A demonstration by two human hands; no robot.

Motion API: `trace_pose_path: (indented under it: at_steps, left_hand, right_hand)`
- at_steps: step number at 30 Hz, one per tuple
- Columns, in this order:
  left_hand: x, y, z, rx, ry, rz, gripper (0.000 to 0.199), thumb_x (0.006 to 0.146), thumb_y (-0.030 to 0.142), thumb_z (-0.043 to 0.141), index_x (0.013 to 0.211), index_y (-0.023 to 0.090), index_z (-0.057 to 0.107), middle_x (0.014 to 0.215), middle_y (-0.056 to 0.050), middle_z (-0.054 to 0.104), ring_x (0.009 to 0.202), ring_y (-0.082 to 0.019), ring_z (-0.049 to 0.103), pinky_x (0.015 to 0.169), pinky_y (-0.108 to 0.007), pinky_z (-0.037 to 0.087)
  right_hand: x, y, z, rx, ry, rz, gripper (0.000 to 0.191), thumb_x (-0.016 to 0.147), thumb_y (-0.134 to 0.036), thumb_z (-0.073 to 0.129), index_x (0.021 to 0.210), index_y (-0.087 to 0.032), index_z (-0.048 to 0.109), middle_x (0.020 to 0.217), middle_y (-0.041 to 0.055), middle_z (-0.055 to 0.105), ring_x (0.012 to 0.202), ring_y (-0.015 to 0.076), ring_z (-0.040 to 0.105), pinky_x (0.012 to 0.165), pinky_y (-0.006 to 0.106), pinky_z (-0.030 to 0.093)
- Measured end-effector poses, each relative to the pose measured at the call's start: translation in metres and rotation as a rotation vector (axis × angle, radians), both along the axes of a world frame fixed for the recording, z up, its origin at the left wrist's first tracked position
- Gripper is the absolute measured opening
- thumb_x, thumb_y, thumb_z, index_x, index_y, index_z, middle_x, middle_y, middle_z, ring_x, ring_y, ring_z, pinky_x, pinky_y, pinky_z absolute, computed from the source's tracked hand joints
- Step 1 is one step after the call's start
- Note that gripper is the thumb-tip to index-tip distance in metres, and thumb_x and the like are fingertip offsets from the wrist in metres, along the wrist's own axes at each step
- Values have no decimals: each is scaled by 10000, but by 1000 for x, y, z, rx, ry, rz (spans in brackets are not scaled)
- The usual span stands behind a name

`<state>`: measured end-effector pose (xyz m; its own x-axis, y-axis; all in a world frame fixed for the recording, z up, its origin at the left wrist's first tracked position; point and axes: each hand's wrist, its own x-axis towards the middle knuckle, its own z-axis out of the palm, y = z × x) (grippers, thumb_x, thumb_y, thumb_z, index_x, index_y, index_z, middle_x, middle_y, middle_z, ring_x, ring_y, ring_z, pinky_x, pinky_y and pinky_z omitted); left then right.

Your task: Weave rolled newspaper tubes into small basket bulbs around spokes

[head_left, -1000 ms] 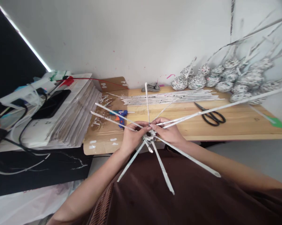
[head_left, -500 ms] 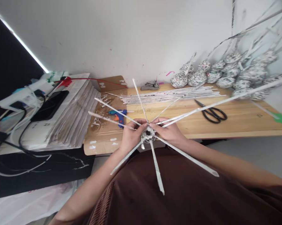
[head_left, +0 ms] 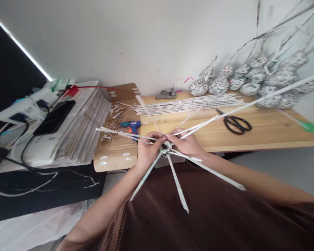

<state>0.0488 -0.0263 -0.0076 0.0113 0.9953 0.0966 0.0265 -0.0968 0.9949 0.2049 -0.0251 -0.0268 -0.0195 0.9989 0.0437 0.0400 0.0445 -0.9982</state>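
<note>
A small woven piece of rolled paper strips (head_left: 165, 152) is held up at the table's front edge, with long white strips radiating from it on all sides. My left hand (head_left: 148, 150) pinches its left upper rim between thumb and fingers. On the right upper rim, my right hand (head_left: 185, 142) is closed, thumb tip close to the left thumb. One long strip (head_left: 240, 108) runs from my right hand to the upper right. Two strips extend left past my left hand, near each other. What lies under the fingers is hidden.
Behind the hands are a row of paper rods (head_left: 188, 104), a blue glue gun (head_left: 134, 128) and black scissors (head_left: 236, 124). Woven paper balls (head_left: 219, 85) stand at the back right. A paper stack (head_left: 81, 125), phone (head_left: 55, 116) and cables are at left.
The upper strip has tilted left and is blurred. The upper-left strip has swung down near the one below it. A short strip now points right from the weave. Both hands keep their grip.
</note>
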Motion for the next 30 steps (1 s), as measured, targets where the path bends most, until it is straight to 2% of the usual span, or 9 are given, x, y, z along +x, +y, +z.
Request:
trace_pose_path:
  at_steps: [4, 7, 12, 15, 20, 23, 25, 28, 30]
  left_hand:
    - [0, 0, -7, 6, -4, 25, 148, 743, 253, 762, 762, 162, 647, 716, -4, 667, 668, -121, 591, 678, -236, 471]
    - [1, 0, -8, 20, -2, 36, 144, 762, 255, 739, 780, 164, 628, 720, 2, 639, 676, -119, 570, 684, -233, 451]
    - [3, 4, -8, 71, 41, 88, 133, 782, 252, 720, 789, 171, 615, 705, 12, 618, 663, -120, 554, 681, -235, 438]
    - [6, 4, -9, 96, 122, 88, 121, 806, 254, 707, 793, 173, 618, 717, 7, 631, 677, -122, 565, 697, -235, 445]
    - [8, 1, -11, 65, 59, 65, 190, 790, 312, 737, 791, 175, 607, 694, 23, 612, 627, -101, 562, 619, -207, 452]
    - [3, -1, -6, -65, -16, -13, 267, 768, 380, 767, 824, 175, 605, 663, 33, 613, 569, -100, 577, 538, -199, 474]
    - [-6, -2, -1, -172, -28, -94, 319, 744, 397, 798, 884, 165, 628, 703, 15, 662, 580, -112, 617, 537, -211, 520]
    - [-23, -1, 4, -226, -110, -288, 488, 643, 261, 890, 1072, 171, 674, 1041, -53, 745, 778, -144, 712, 695, -246, 593]
    - [-33, 1, 3, -297, -143, -426, 509, 664, 213, 878, 1137, 159, 698, 1067, -79, 755, 887, -163, 728, 818, -261, 596]
  right_hand:
    - [2, -2, 2, 60, -78, -22, 299, 788, -466, 689, 698, -208, 570, 647, 9, 645, 607, 160, 597, 574, 281, 454]
    - [5, -3, 4, 84, -121, -20, 272, 811, -443, 683, 708, -204, 601, 658, 18, 657, 629, 167, 610, 598, 290, 474]
    - [6, -5, 5, -5, 47, 52, 260, 785, -444, 744, 801, -190, 689, 754, 41, 717, 714, 191, 666, 650, 304, 521]
    - [4, -6, 5, -5, 104, 79, 253, 749, -405, 785, 851, -183, 722, 826, 58, 752, 771, 211, 696, 687, 313, 544]
    - [5, -7, 3, 83, -40, -32, 191, 764, -362, 762, 802, -176, 744, 806, 64, 767, 730, 200, 702, 652, 290, 532]
    - [8, -4, 3, 112, -137, -42, 153, 791, -332, 724, 787, -180, 743, 774, 53, 764, 710, 192, 706, 639, 277, 527]
    - [12, 0, 6, 112, -174, -18, 131, 792, -306, 710, 782, -179, 743, 768, 49, 764, 699, 189, 709, 635, 273, 530]
    - [18, 5, 15, 104, -231, 50, 120, 793, -281, 692, 796, -176, 750, 784, 53, 772, 708, 194, 716, 648, 277, 540]
    - [20, 9, 21, 111, -278, 99, 115, 790, -270, 691, 806, -175, 754, 797, 55, 776, 729, 202, 722, 667, 285, 545]
